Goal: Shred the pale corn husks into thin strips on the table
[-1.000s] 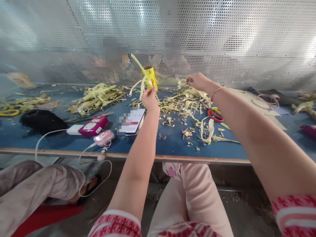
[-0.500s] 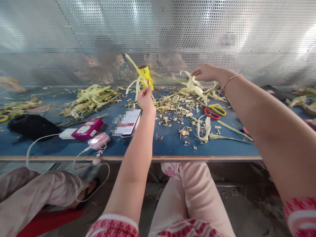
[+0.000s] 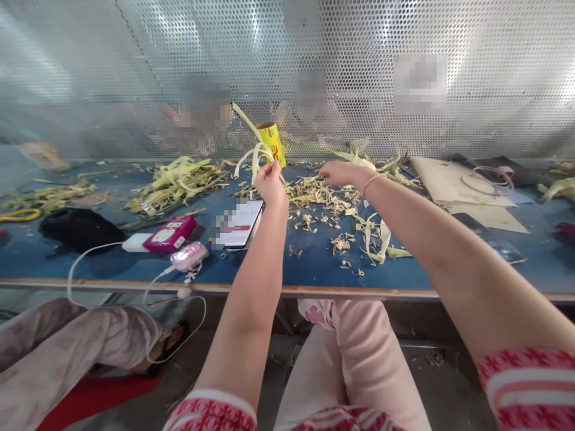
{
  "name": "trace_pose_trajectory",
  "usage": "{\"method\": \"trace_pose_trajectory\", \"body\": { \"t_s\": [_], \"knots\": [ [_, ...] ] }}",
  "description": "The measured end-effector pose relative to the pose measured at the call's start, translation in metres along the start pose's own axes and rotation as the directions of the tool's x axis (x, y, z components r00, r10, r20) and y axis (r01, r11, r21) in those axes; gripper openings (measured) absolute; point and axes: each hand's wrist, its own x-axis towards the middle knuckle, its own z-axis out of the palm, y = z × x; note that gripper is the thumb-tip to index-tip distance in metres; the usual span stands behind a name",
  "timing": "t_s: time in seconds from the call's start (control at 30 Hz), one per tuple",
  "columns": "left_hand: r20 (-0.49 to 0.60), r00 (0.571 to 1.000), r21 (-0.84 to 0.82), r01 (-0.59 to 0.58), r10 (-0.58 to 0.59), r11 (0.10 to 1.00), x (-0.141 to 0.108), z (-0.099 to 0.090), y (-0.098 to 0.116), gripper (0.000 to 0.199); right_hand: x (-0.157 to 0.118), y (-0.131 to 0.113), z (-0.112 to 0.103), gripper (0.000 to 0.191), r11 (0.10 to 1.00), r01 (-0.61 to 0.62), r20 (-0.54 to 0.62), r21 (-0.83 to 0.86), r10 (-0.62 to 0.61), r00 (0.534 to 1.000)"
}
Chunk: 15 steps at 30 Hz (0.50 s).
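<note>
Left hand [image 3: 271, 179]: fingertips pinched on pale strips [image 3: 260, 143] at their lower end, loose ends fanned up just in front of a yellow tube [image 3: 275, 143]. Right hand [image 3: 338, 173]: low over the scraps [image 3: 309, 194], fingers curled; can't tell if they're together or gripping anything.

Risks, my judgement: small pinch on thin strips, so a tug could slip or tear them. Free ends could snag the tube and tip it. Left forearm sits just beside the phone [image 3: 245, 224]; a careless drop could shove it. White cable [image 3: 69, 284] loops off the counter [image 3: 314, 275] edge near someone's leg [image 3: 103, 335]; a catch there could drag the pink case [image 3: 189, 256] down.

Writing: phone digits look like 02 57, soft, screen partly pixelated. Tube has dark and red print, brand unreadable. Purple box [image 3: 171, 233] has pale markings, not legible.
</note>
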Motion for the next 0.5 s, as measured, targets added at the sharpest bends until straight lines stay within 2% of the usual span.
{"method": "trace_pose_trajectory", "body": {
  "t_s": [0.07,0.13,0.2,0.33,0.43,0.5],
  "knots": [
    [0.008,1.000,0.014,0.003,-0.003,1.000,0.002,0.000,-0.004,0.016,0.003,-0.008,0.009,0.059,1.000,-0.023,0.145,0.020,0.020,0.989],
    [0.019,1.000,0.022,-0.001,0.000,1.000,0.003,0.001,-0.006,0.022,-0.001,-0.009,0.017,0.075,0.998,-0.060,0.283,0.037,0.047,0.958],
    [0.030,1.000,0.028,-0.009,0.008,1.000,0.003,0.003,-0.006,0.026,-0.008,-0.005,0.024,0.074,0.997,-0.074,0.346,0.038,0.056,0.937],
    [0.028,1.000,0.026,-0.006,0.005,1.000,0.001,0.003,-0.006,0.027,-0.023,0.010,0.033,0.035,0.997,-0.045,0.300,0.055,0.026,0.954],
    [0.036,0.999,0.030,-0.007,0.006,1.000,0.001,0.003,-0.005,0.026,-0.027,0.027,0.028,0.028,0.994,-0.065,0.268,0.091,0.038,0.963],
    [0.040,0.999,0.037,-0.015,0.013,0.999,0.001,0.003,-0.006,0.023,-0.029,0.041,0.016,0.027,0.990,-0.105,0.149,0.094,0.091,0.985]
  ]
}}
